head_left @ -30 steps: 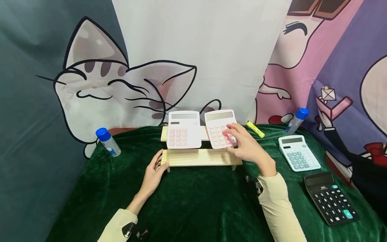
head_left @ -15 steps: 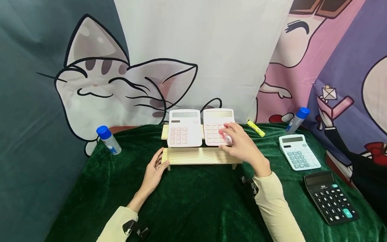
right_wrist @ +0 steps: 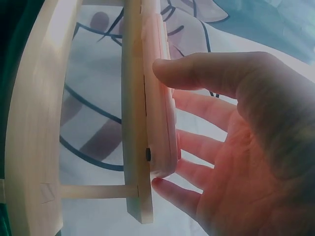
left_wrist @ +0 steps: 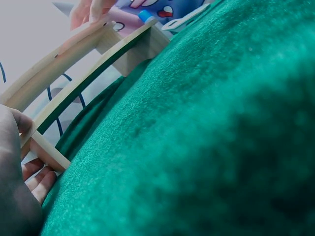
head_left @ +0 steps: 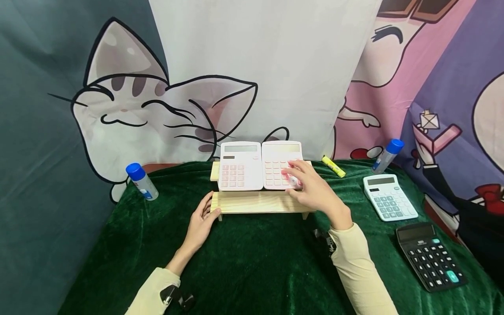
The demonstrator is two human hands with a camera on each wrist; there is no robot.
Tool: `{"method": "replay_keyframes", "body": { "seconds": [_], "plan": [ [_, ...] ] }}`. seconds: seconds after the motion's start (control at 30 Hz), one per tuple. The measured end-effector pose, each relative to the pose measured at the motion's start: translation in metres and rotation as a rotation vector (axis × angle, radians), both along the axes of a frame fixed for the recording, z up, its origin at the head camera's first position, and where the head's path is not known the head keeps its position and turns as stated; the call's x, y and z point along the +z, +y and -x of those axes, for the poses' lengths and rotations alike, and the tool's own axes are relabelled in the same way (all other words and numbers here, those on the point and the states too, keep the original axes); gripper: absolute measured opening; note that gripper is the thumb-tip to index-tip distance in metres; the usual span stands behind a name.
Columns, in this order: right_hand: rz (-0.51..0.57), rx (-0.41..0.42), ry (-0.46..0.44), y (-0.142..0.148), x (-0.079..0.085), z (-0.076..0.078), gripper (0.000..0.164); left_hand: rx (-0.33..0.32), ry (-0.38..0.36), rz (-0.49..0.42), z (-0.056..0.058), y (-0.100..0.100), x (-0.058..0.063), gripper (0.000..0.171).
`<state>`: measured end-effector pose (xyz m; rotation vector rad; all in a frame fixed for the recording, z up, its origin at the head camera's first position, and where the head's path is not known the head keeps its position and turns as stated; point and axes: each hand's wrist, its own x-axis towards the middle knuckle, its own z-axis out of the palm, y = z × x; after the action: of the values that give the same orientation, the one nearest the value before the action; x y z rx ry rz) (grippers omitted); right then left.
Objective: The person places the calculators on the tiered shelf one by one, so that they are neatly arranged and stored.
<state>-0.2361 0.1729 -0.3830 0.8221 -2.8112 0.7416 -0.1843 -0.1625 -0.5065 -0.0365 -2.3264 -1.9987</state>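
While the left hand (head_left: 199, 226) grips the left end of the rack (head_left: 253, 202), the right hand (head_left: 317, 189), fingers spread, touches the rack's right-hand calculator (head_left: 273, 168).

Left hand (head_left: 202, 225) with fingers curled, right hand (head_left: 315, 189) with fingers spread, both sleeved forearms (head_left: 363, 267) angled inward.

Viewing remotely, I note pink keys (head_left: 233, 172) on two white calculators (head_left: 252, 170) and pale-yellow grain in the rack (head_left: 253, 202). A third calculator (head_left: 390, 197) is pale blue, the fourth calculator (head_left: 430, 257) black, the cloth (head_left: 252, 253) deep green.
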Motion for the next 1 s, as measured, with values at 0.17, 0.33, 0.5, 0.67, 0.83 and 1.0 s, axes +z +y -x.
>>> {"method": "replay_keyframes", "body": {
  "seconds": [0.17, 0.33, 0.5, 0.67, 0.83, 1.0],
  "plan": [
    [0.007, 0.004, -0.03, -0.001, 0.001, -0.001, 0.053, 0.002, 0.002, -0.009, -0.002, -0.001, 0.001, 0.063],
    [0.015, 0.002, -0.035, -0.001, 0.0, 0.0, 0.051, 0.003, -0.002, 0.001, -0.002, -0.003, 0.001, 0.063],
    [0.081, -0.006, 0.006, 0.0, -0.003, 0.0, 0.05, -0.001, 0.006, -0.012, -0.002, -0.001, -0.002, 0.063],
    [0.143, -0.049, 0.066, 0.019, -0.006, -0.006, 0.054, -0.007, 0.011, -0.03, -0.001, 0.004, -0.003, 0.062],
    [0.146, -0.12, 0.086, 0.058, -0.019, -0.017, 0.053, 0.012, 0.012, -0.013, 0.0, 0.004, -0.003, 0.063],
    [0.177, -0.205, 0.056, 0.109, -0.04, -0.04, 0.052, 0.013, 0.007, 0.009, -0.001, 0.0, -0.002, 0.064]
  ]
}}
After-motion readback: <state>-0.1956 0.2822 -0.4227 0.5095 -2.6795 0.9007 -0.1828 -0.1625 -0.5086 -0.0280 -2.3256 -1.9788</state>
